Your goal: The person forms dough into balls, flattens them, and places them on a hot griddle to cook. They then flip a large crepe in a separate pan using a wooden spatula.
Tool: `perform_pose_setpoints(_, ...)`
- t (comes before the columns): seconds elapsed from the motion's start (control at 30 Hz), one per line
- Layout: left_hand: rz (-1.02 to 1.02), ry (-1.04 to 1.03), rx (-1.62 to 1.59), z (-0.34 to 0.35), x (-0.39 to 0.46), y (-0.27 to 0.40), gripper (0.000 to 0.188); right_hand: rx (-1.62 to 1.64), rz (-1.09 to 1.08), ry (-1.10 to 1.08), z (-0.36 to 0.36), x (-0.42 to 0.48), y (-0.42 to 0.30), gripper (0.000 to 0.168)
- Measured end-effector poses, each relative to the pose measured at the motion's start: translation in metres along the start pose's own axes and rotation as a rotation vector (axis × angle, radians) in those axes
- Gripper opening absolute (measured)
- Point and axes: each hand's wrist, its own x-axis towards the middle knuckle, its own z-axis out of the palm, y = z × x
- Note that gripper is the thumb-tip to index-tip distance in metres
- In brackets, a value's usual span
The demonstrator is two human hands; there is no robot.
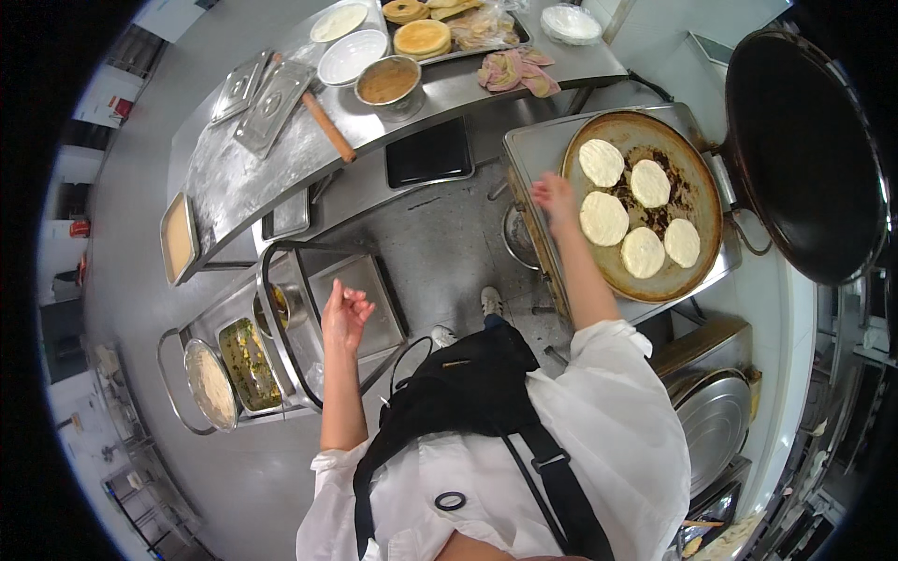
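Several flat rounds of pale dough [604, 219] lie on the round griddle plate [707, 242] at the right, whose dark lid [800, 154] stands raised behind it. My right hand [555, 198] is in the air by the griddle's left edge, slightly blurred, holding nothing that I can see. On the left, my left hand [346, 312] hangs over the metal cart [309, 350], empty, with its fingers loosely curled. Near it on the cart are a pan of chopped green and yellow filling [250, 365] and a bowl of pale dough or flour [209, 384].
A floured steel table [210, 182] curves across the top, bearing a rolling pin [330, 127], metal lids [272, 109], a pot of brown paste [390, 84], a tray of flatbreads [422, 38] and a cloth [518, 71]. A tray [429, 154] rests on the shelf beneath.
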Motion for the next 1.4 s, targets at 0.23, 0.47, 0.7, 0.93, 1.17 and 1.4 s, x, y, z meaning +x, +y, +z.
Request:
perform_pose_setpoints(0.23,-0.108,0.128,0.07,0.031,0.019,-0.014,0.031,0.067,0.076,0.256,-0.115,0.142,0.002,0.03)
perform_pose_setpoints(0.47,-0.125,0.126,0.145,0.068,0.026,-0.008,0.022,-0.074,0.336,0.134,-0.12,0.188,-0.003,0.034)
perform_pose_setpoints(0.7,-0.073,0.123,0.082,0.052,0.024,-0.001,0.032,-0.071,0.271,0.116,-0.12,0.227,-0.028,0.034)
perform_pose_setpoints(0.93,-0.016,0.014,-0.143,0.017,0.005,0.015,0.038,0.122,0.0,0.324,-0.068,0.163,-0.056,0.024)
perform_pose_setpoints(1.17,0.035,0.183,-0.083,-0.032,-0.053,0.039,0.017,0.203,0.132,-0.272,0.12,-0.1,-0.007,0.019)
perform_pose_setpoints(1.4,0.424,0.149,0.072,-0.121,-0.114,0.056,0.051,-0.04,0.589,-0.944,0.279,-0.35,0.078,0.029)
